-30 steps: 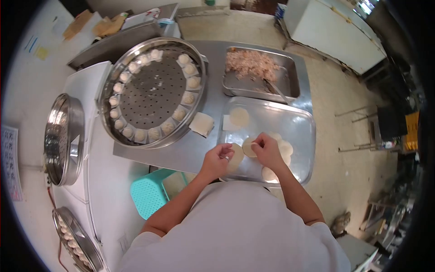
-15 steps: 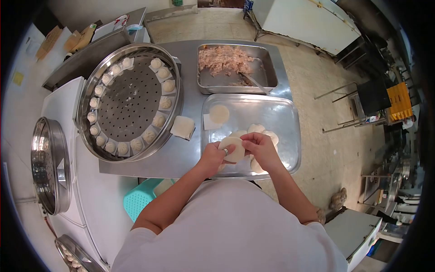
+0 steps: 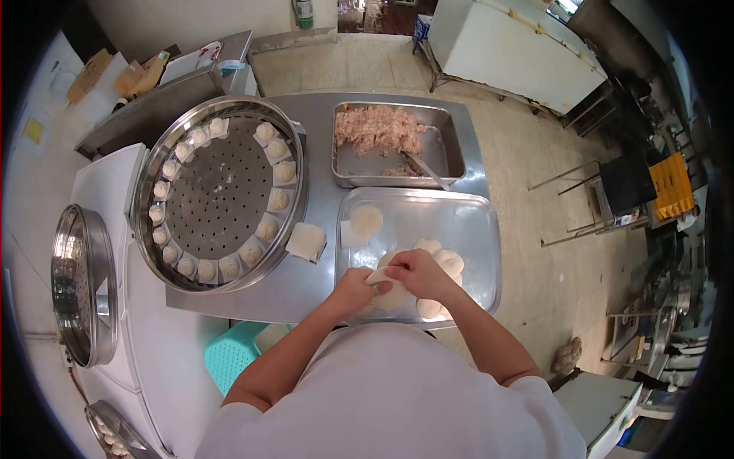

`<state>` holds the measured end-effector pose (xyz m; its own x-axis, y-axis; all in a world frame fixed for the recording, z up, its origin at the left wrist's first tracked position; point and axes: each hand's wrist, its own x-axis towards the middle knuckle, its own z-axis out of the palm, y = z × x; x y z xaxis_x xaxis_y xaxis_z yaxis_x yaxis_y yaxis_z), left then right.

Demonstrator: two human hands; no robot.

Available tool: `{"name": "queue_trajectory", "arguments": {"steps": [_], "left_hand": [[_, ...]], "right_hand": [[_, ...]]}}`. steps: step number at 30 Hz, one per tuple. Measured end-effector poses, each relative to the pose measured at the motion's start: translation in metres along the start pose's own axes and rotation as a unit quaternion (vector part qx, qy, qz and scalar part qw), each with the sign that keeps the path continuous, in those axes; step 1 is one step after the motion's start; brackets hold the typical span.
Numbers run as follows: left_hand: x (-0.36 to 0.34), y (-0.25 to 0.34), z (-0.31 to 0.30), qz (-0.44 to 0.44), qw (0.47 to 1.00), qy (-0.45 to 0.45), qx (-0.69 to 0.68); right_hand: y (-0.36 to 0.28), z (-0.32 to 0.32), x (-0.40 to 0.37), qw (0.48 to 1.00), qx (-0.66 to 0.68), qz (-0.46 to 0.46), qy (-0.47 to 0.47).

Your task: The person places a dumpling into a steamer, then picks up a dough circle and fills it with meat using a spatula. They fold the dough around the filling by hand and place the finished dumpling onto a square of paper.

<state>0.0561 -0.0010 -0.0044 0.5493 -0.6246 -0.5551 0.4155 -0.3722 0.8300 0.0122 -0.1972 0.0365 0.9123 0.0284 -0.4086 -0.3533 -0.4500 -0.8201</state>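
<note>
My left hand [image 3: 356,294], a ring on one finger, holds a dough wrapper [image 3: 376,277] over the metal tray [image 3: 474,229]. The fingers of my right hand [image 3: 422,274] pinch the wrapper's edge. It looks bent over between the hands, and whether filling lies inside is hidden. Several pale dough rounds [image 3: 449,263] rest on the tray around and under my hands. A flat dough round [image 3: 367,221] lies farther back on the tray, partly on a white paper square [image 3: 349,234].
Left is a perforated steamer [image 3: 218,183] with pleated buns [image 3: 279,200] on papers along its rim. A stack of paper squares [image 3: 307,241] sits beside it. Behind the tray stands a pan [image 3: 460,153] of minced filling [image 3: 378,128] with a utensil [image 3: 428,171].
My right hand has shifted left, closer to my left hand. The wrapper, flat and round before, now appears folded at its edge. The camera view has tilted, so the table appears lower.
</note>
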Motion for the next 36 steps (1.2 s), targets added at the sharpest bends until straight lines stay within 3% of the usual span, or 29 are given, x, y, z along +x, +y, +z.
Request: {"name": "queue_trajectory", "arguments": {"steps": [3, 6, 7, 10, 13, 16, 20, 26, 29, 36], "left_hand": [[0.002, -0.007, -0.006, -0.019, 0.996, 0.031, -0.078], [0.001, -0.012, -0.015, -0.018, 0.988, 0.07, -0.135], [0.006, -0.023, -0.018, -0.013, 0.986, 0.075, -0.147], [0.007, -0.02, -0.02, -0.038, 0.977, 0.102, -0.185], [0.004, -0.014, -0.022, -0.051, 0.973, 0.123, -0.188], [0.007, -0.013, -0.025, -0.05, 0.971, 0.136, -0.188], [0.017, -0.02, -0.029, -0.04, 0.966, 0.138, -0.215], [0.035, -0.021, -0.037, -0.036, 0.924, 0.066, -0.375], [0.047, -0.028, -0.043, -0.028, 0.927, 0.005, -0.373], [0.057, -0.029, -0.041, -0.069, 0.906, -0.003, -0.419]], "right_hand": [[0.0, -0.03, 0.033, 0.994, -0.025, -0.057, 0.087], [-0.027, -0.089, 0.084, 0.939, -0.18, -0.143, 0.256], [-0.027, -0.108, 0.105, 0.923, -0.245, -0.126, 0.268], [-0.012, -0.138, 0.162, 0.886, -0.413, -0.017, 0.208], [-0.017, -0.139, 0.18, 0.885, -0.436, 0.058, 0.152], [0.007, -0.148, 0.208, 0.86, -0.496, 0.062, 0.102], [-0.006, -0.167, 0.197, 0.831, -0.538, -0.005, 0.14], [-0.022, -0.163, 0.18, 0.8, -0.595, -0.015, 0.078], [-0.018, -0.155, 0.181, 0.811, -0.582, -0.015, 0.052], [-0.032, -0.156, 0.181, 0.845, -0.535, 0.015, -0.012]]}}
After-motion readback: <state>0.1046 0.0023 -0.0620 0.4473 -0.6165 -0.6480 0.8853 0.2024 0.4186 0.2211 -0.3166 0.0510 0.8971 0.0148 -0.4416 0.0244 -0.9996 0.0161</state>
